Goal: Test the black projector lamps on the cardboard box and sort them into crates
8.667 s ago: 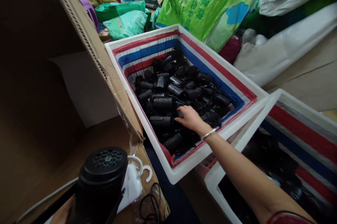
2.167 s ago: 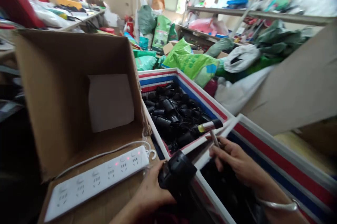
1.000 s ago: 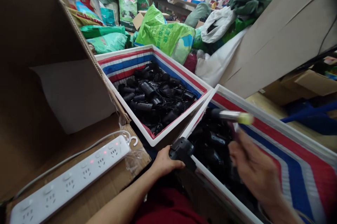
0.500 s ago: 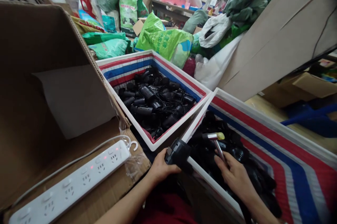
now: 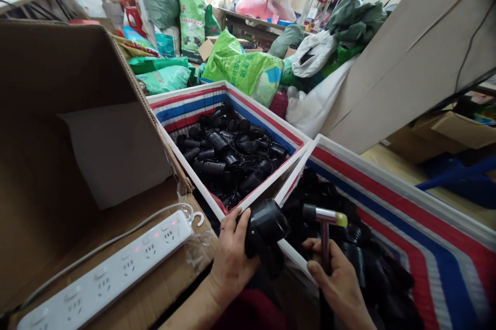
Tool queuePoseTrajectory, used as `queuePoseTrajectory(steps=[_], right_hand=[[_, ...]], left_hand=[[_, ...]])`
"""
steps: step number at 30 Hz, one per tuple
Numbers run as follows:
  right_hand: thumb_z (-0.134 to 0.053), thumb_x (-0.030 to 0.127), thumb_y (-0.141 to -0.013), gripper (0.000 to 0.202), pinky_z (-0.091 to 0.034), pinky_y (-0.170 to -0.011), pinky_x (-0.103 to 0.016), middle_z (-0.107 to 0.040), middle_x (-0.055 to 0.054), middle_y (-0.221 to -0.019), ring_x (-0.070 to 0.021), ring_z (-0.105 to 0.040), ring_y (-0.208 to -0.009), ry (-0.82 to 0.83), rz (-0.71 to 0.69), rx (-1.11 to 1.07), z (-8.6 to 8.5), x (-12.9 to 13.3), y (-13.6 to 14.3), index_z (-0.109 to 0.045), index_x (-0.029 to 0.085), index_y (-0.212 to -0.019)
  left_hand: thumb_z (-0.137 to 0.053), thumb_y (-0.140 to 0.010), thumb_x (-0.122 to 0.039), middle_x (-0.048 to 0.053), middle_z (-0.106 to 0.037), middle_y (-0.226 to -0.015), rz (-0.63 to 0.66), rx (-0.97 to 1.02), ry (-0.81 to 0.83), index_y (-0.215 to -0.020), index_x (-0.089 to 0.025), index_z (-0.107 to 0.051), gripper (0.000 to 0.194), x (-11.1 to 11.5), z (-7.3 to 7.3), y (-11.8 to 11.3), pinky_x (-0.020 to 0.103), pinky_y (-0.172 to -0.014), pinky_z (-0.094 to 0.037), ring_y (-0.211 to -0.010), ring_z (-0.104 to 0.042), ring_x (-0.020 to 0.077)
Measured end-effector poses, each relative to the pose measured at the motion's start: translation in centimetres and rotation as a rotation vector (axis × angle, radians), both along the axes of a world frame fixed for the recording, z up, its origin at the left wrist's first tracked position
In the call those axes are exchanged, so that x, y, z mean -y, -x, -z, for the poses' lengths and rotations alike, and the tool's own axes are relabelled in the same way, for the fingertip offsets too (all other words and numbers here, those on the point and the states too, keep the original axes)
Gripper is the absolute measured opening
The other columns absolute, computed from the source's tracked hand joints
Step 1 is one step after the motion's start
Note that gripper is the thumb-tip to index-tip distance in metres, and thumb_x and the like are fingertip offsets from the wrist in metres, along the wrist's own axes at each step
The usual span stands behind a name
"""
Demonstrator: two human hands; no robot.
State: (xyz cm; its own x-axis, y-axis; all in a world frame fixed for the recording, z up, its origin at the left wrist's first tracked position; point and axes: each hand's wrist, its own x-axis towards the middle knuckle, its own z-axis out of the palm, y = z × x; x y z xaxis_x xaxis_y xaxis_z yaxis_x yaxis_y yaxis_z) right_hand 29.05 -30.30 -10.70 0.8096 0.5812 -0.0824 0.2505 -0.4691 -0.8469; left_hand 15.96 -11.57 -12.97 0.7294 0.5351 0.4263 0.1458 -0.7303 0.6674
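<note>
"What clothing shows?"
"A patch of dark red cloth (image 5: pixel 258 312), shadowed, below the left fingers (image 5: pixel 243 226)."
"Anything on the arms?"
"Left forearm (image 5: pixel 194 307) bare behind those fingers; right fingers (image 5: pixel 336 257) bare too."
"A ring?"
"One left finger bears a small reddish mark (image 5: pixel 221 228), too tiny to tell."

Lettering shows on three bags, and none of it can be read.
At 12 o'clock, a crumpled, bright-green, glossy plastic bag (image 5: pixel 234 64) carries rows of darker green characters, Chinese in look, bent by the folds and too soft to make out. At 11 o'clock, a tall, upright, green printed sack (image 5: pixel 191 12) bears a line of small print across its front, blurred past reading. At 10 o'clock, a slumped, gold-yellow, shiny plastic sack (image 5: pixel 135 48) shows part of a bold red inscription, too creased and small to yield a word.
</note>
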Motion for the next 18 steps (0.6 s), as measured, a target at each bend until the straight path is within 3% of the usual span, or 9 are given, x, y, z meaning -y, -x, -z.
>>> queuePoseTrajectory(steps=[3, 6, 8, 10, 13, 15, 18], right_hand=[[-0.059, 0.056, -0.075, 0.039, -0.042, -0.046, -0.024, -0.058, -0.001, -0.068, -0.0136, -0.049, -0.051, -0.019, -0.032, -0.008, -0.1, -0.5, 0.4, -0.056, 0.02, -0.091], [-0.045, 0.051, -0.087, 0.032, -0.038, -0.041, -0.022, -0.053, 0.002, -0.059, -0.0105, -0.043, -0.043, -0.03, -0.024, -0.079, -0.2, -0.8, 0.8, -0.054, 0.019, -0.088], [-0.045, 0.05, -0.088, 0.032, -0.036, -0.04, -0.021, -0.052, 0.003, -0.057, -0.0098, -0.041, -0.042, -0.018, -0.002, -0.079, -0.4, -0.9, 0.9, -0.054, 0.02, -0.087], [-0.049, 0.05, -0.086, 0.031, -0.037, -0.041, -0.022, -0.055, 0.002, -0.06, -0.0102, -0.043, -0.044, 0.011, 0.018, -0.031, -0.7, -1.1, 0.9, -0.055, 0.019, -0.089], [-0.053, 0.05, -0.083, 0.034, -0.039, -0.041, -0.023, -0.059, 0.0, -0.067, -0.0107, -0.046, -0.045, 0.04, 0.03, 0.031, -1.1, -1.3, 0.6, -0.057, 0.019, -0.095], [-0.055, 0.051, -0.081, 0.036, -0.04, -0.042, -0.023, -0.061, -0.002, -0.073, -0.0104, -0.046, -0.045, 0.054, 0.047, 0.068, -1.3, -1.6, 0.4, -0.058, 0.018, -0.097], [-0.055, 0.051, -0.08, 0.038, -0.04, -0.041, -0.023, -0.063, -0.004, -0.077, -0.0104, -0.048, -0.045, 0.048, 0.062, 0.07, -1.4, -2.3, 0.3, -0.057, 0.018, -0.097]], left_hand=[[-0.066, -0.073, -0.018, 0.021, -0.042, -0.127, -0.011, -0.004, -0.003, -0.133, -0.013, -0.033, 0.069, -0.2, -0.5, 0.1, 0.056, -0.096, -0.04, -0.117, -0.042, 0.0364], [-0.07, -0.065, -0.017, 0.019, -0.049, -0.124, 0.02, -0.016, 0.206, -0.13, -0.012, -0.04, 0.072, -0.5, -1.3, -0.1, 0.054, -0.098, -0.037, -0.115, -0.044, 0.0357], [-0.075, -0.055, -0.016, 0.014, -0.056, -0.118, 0.045, -0.028, 0.486, -0.125, -0.013, -0.046, 0.075, -0.7, -1.8, -0.3, 0.049, -0.097, -0.038, -0.11, -0.049, 0.034], [-0.079, -0.045, -0.01, 0.007, -0.063, -0.104, 0.08, -0.003, 0.907, -0.114, -0.015, -0.056, 0.073, -0.9, -1.9, -0.4, 0.04, -0.091, -0.042, -0.099, -0.054, 0.0296], [-0.078, -0.041, -0.008, -0.002, -0.065, -0.08, 0.135, 0.082, 1.494, -0.089, -0.017, -0.065, 0.05, -1.1, -1.3, -0.1, 0.029, -0.075, -0.044, -0.08, -0.056, 0.0209], [-0.074, -0.048, -0.021, 0.0, -0.065, -0.077, 0.152, 0.115, 1.697, -0.081, -0.015, -0.065, 0.034, -1.2, -0.7, 0.3, 0.03, -0.071, -0.045, -0.075, -0.057, 0.0199], [-0.064, -0.054, -0.046, 0.009, -0.068, -0.084, 0.208, 0.096, 1.866, -0.086, -0.011, -0.067, 0.047, -1.5, -0.2, 1.0, 0.038, -0.074, -0.048, -0.076, -0.061, 0.024]])
